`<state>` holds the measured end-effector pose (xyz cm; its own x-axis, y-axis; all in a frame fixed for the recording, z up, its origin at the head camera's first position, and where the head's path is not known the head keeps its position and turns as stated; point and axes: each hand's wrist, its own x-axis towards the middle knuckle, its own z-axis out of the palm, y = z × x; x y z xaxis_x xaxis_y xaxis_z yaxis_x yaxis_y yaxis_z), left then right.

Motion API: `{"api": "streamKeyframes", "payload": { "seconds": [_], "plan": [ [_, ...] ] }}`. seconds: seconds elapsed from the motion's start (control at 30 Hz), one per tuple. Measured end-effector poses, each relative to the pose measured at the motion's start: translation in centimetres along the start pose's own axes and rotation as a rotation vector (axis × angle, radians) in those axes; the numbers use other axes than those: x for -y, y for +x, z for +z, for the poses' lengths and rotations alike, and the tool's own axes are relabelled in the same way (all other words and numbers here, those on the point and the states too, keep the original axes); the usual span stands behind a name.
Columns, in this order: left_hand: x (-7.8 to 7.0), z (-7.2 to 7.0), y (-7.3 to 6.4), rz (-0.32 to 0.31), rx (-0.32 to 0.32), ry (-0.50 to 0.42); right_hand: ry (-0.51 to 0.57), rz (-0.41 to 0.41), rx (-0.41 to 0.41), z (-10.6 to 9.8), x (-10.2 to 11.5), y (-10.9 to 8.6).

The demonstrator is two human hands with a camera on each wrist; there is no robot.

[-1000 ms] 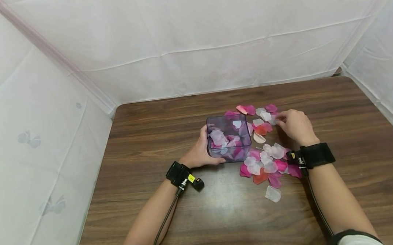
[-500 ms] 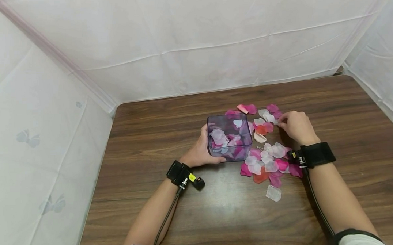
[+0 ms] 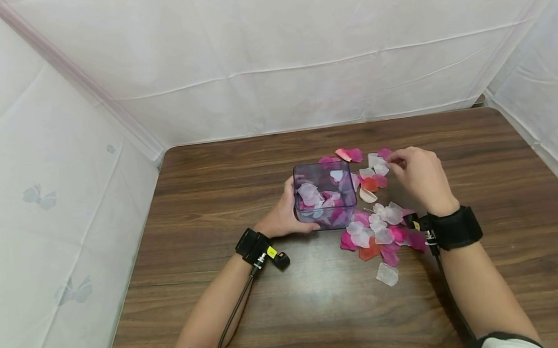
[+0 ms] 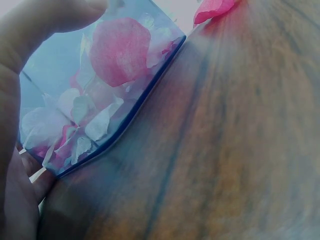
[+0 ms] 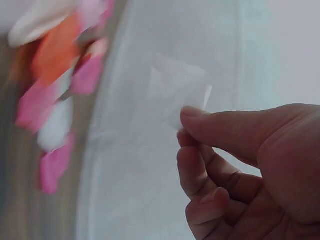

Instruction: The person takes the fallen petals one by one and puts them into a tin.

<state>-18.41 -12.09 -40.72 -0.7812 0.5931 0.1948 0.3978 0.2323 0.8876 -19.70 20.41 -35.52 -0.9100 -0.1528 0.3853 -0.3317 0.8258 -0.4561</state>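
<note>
My left hand (image 3: 280,213) grips a clear purple plastic box (image 3: 326,218) by its left side, thumb along the front. Pink and white petals (image 4: 120,52) lie inside the box, seen through its wall in the left wrist view. Between thumb and forefinger, my right hand (image 3: 421,178) pinches a thin white petal (image 5: 177,82), pale against the white cloth in the right wrist view. That hand is raised over the far right part of the loose petals. An orange petal (image 5: 56,52) and several pink and white ones show to its left there.
A pile of loose petals (image 3: 368,250) lies right of the box, with a lone white petal (image 3: 387,274) nearer me. Pink petals (image 3: 353,155) lie behind the box. White cloth (image 3: 304,100) hangs along the back of the wooden table (image 3: 214,187) and at both sides.
My right hand has lifted a white petal off the table and tilted up slightly. My left hand and the box have stayed in place.
</note>
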Motion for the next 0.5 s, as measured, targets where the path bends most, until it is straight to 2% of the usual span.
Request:
{"api": "streamKeyframes", "payload": {
  "seconds": [0.27,0.5],
  "plan": [
    [-0.2,-0.1,-0.1,-0.028,0.001,0.008,0.037,-0.104,-0.064,-0.9,4.2,-0.9],
    [-0.4,-0.3,-0.1,-0.029,0.003,0.01,0.075,-0.27,-0.11,-0.1,7.6,-1.9]
  ]
}}
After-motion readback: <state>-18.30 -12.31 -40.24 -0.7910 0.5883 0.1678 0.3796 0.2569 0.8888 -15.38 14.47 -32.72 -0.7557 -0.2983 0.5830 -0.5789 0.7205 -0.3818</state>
